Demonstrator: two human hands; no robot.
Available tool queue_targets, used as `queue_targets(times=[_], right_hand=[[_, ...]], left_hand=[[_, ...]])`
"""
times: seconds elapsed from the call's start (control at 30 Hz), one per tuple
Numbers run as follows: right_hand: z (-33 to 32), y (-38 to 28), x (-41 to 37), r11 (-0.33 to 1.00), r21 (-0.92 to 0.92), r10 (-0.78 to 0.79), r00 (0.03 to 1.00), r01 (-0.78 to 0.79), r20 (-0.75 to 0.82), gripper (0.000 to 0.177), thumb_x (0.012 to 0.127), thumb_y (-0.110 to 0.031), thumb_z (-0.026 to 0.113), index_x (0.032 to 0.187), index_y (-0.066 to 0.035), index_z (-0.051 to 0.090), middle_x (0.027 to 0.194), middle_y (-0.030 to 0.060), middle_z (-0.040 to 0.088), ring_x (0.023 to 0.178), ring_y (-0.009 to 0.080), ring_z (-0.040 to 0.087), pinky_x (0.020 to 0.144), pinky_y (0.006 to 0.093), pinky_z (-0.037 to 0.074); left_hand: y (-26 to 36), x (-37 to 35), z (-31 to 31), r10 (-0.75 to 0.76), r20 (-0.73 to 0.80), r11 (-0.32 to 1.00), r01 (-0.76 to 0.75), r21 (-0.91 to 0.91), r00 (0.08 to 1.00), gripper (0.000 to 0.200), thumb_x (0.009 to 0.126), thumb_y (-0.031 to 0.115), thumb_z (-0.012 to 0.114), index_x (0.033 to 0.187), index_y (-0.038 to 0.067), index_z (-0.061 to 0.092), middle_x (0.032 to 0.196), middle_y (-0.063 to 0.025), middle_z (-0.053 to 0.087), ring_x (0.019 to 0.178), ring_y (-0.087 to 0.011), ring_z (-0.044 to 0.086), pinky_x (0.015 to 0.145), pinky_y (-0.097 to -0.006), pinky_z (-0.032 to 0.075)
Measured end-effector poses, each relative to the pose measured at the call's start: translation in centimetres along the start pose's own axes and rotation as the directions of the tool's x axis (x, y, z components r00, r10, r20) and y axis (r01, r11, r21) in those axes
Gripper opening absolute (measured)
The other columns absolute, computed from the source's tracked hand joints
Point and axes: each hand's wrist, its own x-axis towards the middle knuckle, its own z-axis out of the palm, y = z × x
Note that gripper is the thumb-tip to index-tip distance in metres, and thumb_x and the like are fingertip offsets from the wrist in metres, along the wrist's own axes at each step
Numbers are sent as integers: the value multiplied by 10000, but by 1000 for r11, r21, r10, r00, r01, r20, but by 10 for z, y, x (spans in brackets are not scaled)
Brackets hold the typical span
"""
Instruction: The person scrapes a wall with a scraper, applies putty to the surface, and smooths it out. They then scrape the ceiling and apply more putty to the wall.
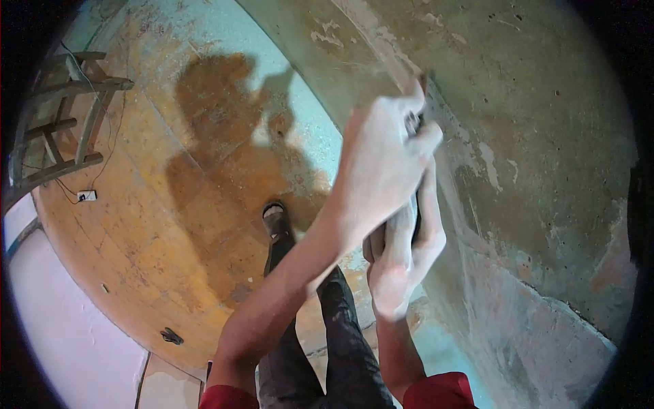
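My left hand (pixel 385 146) is raised in front of the wall, with its fingers curled closed. A small dark thing (pixel 412 123) shows between its thumb and fingers, too little of it to name. Just below, my right hand (pixel 398 262) is close against the left, its whitened fingers bent and pointing upward. A narrow dark gap or edge shows between those fingers; what they grip, if anything, is hidden. Pale dust coats both hands. Behind them is the grey-green wall (pixel 545 136), rough and patchy, with a lighter uneven band running down it.
On the left stands a wooden trestle or ladder (pixel 88 88) with a cable draped over it. A white power socket (pixel 86 195) lies on the dusty orange floor (pixel 136 245), near a small dark object (pixel 172 336). My sandalled foot (pixel 274 211) is beside the wall's base.
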Motion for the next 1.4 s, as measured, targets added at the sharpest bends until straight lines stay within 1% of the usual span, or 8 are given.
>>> queue_targets(times=[0.23,0.33,0.53,0.73,0.97,1.13,1.17,1.4], right_hand=[[-1,14,-17,982,-96,-162,987,160,-10,560,999,-107,426,1494,115,286,1382,198,534,1230,197,504,1040,309,381],[0,27,-20,964,-12,-264,949,266,-170,523,1031,-144,422,1503,63,329,977,62,678,525,-16,430,449,176,297],[-65,52,-25,977,-89,-199,976,192,-83,557,1025,-230,489,1487,58,367,713,-71,472,503,-14,293,441,198,223],[-133,150,-79,893,-283,393,912,-349,117,539,1014,-138,515,1487,67,356,1462,211,497,1360,210,451,1126,307,307],[-108,180,-157,929,-317,280,921,-189,272,644,990,-205,566,1523,35,294,1424,209,534,1277,225,546,1035,326,431],[-118,165,-167,791,-374,590,764,-484,259,611,1003,-204,534,1523,22,304,1251,180,637,1059,252,663,888,329,505],[-133,195,-163,903,-337,373,877,-267,304,619,1012,-226,540,1536,-1,299,918,41,629,686,123,599,617,261,492],[-125,77,-64,1000,-16,20,992,-18,126,633,1046,-306,492,1546,9,264,681,-70,428,484,-1,333,401,197,260]], left_hand=[[3,-9,1,-95,201,974,133,-183,975,155,882,41,567,824,-99,599,553,-149,560,538,-165,628,446,-325,435],[6,-26,16,14,82,1000,-15,13,997,171,908,64,583,940,-94,639,554,-180,507,516,-148,614,441,-322,431],[-13,-73,10,-174,308,976,206,-75,935,373,963,190,640,1221,-79,621,652,-140,613,670,-14,546,532,-290,468],[-123,-160,-21,-611,192,775,630,-55,768,371,985,284,592,1197,-14,656,713,46,503,605,-55,476,521,-255,417],[-133,-285,41,-755,209,489,746,-452,622,302,995,212,554,1163,-34,608,784,-8,566,670,-67,513,598,-252,433],[-127,-299,64,-766,-194,641,713,-282,612,317,1023,278,545,1134,-10,615,775,-49,582,684,-91,538,610,-284,450],[-121,-297,67,-728,-181,682,671,-292,661,266,1001,243,577,1111,8,638,728,-40,541,673,-85,505,601,-267,426],[-101,-225,58,-427,-117,898,405,-169,897,244,1002,106,572,1209,0,647,813,23,564,726,-35,471,634,-205,393]])
